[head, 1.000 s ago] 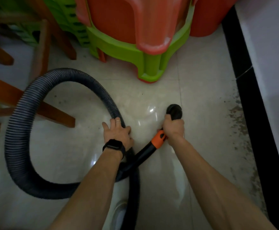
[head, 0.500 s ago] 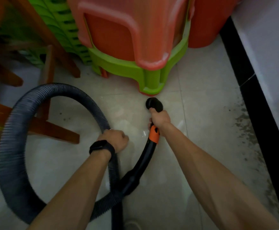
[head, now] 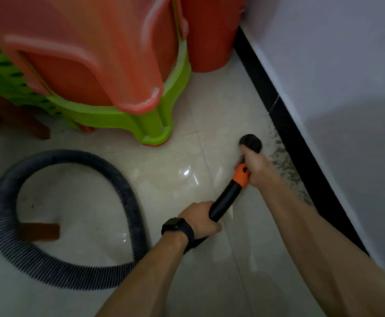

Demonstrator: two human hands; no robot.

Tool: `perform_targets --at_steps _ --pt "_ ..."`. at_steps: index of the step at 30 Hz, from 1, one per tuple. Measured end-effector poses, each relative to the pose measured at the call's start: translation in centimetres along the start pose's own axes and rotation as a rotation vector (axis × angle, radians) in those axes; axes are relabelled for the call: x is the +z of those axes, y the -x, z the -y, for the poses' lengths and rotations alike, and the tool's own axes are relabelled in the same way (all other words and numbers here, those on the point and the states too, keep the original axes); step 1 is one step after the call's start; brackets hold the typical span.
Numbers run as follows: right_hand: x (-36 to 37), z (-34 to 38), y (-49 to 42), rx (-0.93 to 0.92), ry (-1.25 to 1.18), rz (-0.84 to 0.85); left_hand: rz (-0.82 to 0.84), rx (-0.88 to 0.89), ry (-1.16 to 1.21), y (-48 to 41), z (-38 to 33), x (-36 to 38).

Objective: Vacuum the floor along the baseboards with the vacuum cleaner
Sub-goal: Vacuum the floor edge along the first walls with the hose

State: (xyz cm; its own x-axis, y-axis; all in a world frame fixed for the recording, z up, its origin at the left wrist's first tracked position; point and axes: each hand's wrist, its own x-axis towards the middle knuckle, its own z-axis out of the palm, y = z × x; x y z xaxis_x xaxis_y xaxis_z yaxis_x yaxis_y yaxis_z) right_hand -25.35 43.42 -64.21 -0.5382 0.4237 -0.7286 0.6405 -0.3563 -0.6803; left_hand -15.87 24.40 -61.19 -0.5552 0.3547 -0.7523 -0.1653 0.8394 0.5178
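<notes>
Near the baseboard (head: 294,133), right hand (head: 256,167) gripping wand (head: 227,197) behind nozzle (head: 251,143), left hand (head: 200,219) gripping lower wand

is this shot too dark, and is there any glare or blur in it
Head view: dim overall; bright glare spots sit on the glossy floor left of the wand; the stacked stools at top left are smeared by blur; the nozzle and right hand look soft; a faint shadow darkens the lower wall.
</notes>
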Motion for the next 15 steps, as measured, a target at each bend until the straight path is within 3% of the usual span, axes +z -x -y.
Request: perform_targets --at_steps 2,4,10,15 --pt "0.9 -0.4 1.4 0.056 -0.073 0.206 -0.077 -0.027 0.115 -1.0 -0.9 -0.7" --pt "1.3 -1.4 2.7 0.096 -0.142 0.294 -0.114 -0.063 0.172 -2.1 -1.8 -1.9" --pt "0.1 0.1 1.5 -0.012 -0.210 0.260 -0.160 -0.026 0.156 -6.0 -4.4 -2.7" --pt "1.4 2.8 -1.8 -0.147 -0.034 0.161 -0.491 0.089 0.325 -6.9 -4.0 0.7"
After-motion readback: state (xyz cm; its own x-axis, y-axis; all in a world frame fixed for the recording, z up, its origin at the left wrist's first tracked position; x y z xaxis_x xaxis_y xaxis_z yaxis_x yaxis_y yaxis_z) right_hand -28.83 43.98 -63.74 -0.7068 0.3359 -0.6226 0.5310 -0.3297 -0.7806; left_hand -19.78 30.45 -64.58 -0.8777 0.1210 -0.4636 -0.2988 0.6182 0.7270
